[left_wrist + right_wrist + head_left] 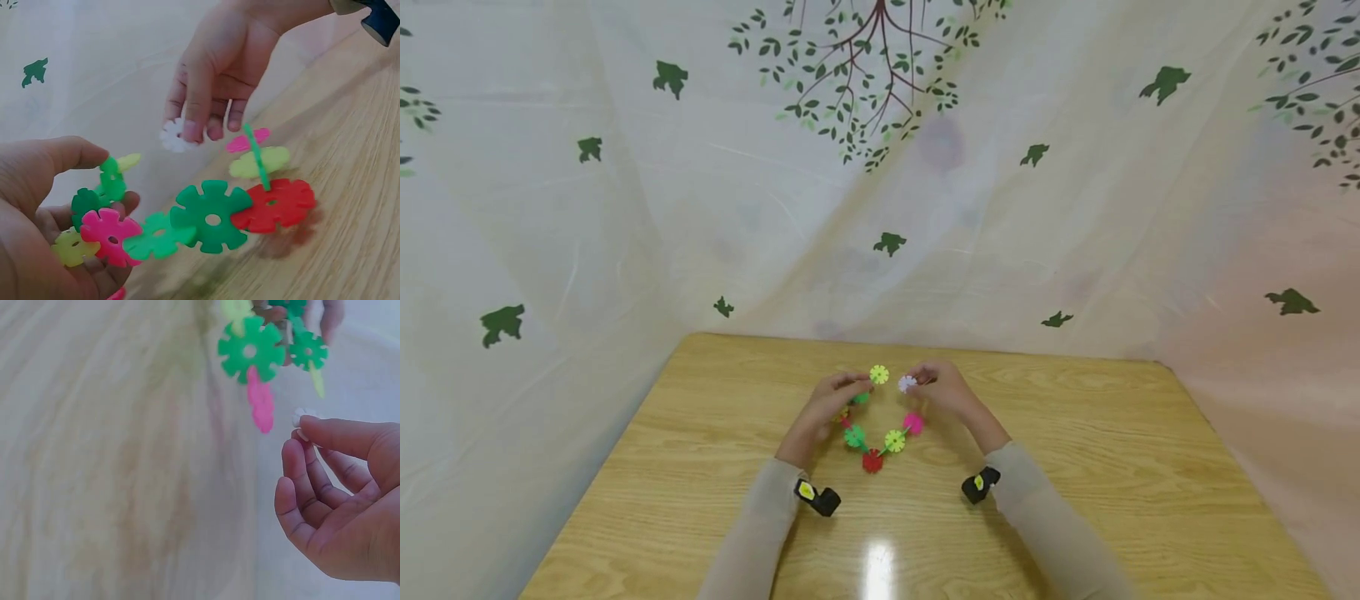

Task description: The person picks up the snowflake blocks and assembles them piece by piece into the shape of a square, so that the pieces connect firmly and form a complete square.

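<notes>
A chain of notched plastic snowflake discs (pixel 211 215) in green, pink, yellow and red curves in an open loop over the table. My left hand (pixel 833 398) grips its left end, thumb on a green disc (pixel 112 180), fingers behind. A yellow disc (pixel 879 374) sticks out at that end. My right hand (pixel 947 388) pinches a white snowflake disc (pixel 177 135) between thumb and forefinger, a short way from the yellow one. At the chain's other end is a pink disc (pixel 913 424), below the right hand. The red disc (pixel 872 461) forms the bend nearest me.
The wooden table (pixel 1075 467) reaches back to a pale cloth backdrop (pixel 760 208) printed with leaves and branches. Each wrist wears a black strapped camera, the left camera (pixel 826 502) and the right camera (pixel 977 486), both near the tabletop.
</notes>
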Motion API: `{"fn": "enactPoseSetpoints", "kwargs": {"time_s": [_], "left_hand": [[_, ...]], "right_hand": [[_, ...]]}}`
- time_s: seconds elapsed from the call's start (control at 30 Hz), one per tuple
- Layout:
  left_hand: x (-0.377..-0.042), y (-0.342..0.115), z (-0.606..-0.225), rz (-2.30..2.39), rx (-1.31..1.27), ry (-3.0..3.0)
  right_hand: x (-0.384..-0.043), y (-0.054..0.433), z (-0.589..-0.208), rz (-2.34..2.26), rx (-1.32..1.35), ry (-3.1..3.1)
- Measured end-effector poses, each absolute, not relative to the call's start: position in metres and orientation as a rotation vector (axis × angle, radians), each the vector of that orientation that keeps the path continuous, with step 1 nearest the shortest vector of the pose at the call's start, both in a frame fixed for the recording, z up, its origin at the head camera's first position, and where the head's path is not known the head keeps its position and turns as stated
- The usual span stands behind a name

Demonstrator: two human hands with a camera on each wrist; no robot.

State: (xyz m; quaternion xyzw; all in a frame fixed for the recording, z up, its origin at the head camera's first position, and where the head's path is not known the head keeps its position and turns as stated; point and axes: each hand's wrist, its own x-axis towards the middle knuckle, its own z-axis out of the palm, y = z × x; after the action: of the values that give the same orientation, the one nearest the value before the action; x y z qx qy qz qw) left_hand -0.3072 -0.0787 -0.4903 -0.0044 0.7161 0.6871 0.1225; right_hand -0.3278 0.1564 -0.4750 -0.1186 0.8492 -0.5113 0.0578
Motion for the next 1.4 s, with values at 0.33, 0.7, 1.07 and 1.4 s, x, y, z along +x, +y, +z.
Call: {"fn": "enactPoseSetpoints", "kwargs": {"time_s": [0.33,0.7,1.07,1.4], "left_hand": [[-0.311,-0.057,-0.491,2.159,-0.040,1.945],[-0.309,-0.048,-0.498,2.250,0.062,1.778],[-0.301,-0.054,-0.507,2.218,0.116,1.767],[-0.307,-0.059,-0.506,2.217,0.098,1.850]], "right_hand": [[-0.334,0.159,-0.458,-1.788,-0.285,2.524],[-0.335,0.150,-0.474,-1.808,-0.361,2.528],[-0.322,0.147,-0.487,-1.843,-0.287,2.454],[-0.319,0.144,-0.478,-1.856,-0.319,2.442]]}}
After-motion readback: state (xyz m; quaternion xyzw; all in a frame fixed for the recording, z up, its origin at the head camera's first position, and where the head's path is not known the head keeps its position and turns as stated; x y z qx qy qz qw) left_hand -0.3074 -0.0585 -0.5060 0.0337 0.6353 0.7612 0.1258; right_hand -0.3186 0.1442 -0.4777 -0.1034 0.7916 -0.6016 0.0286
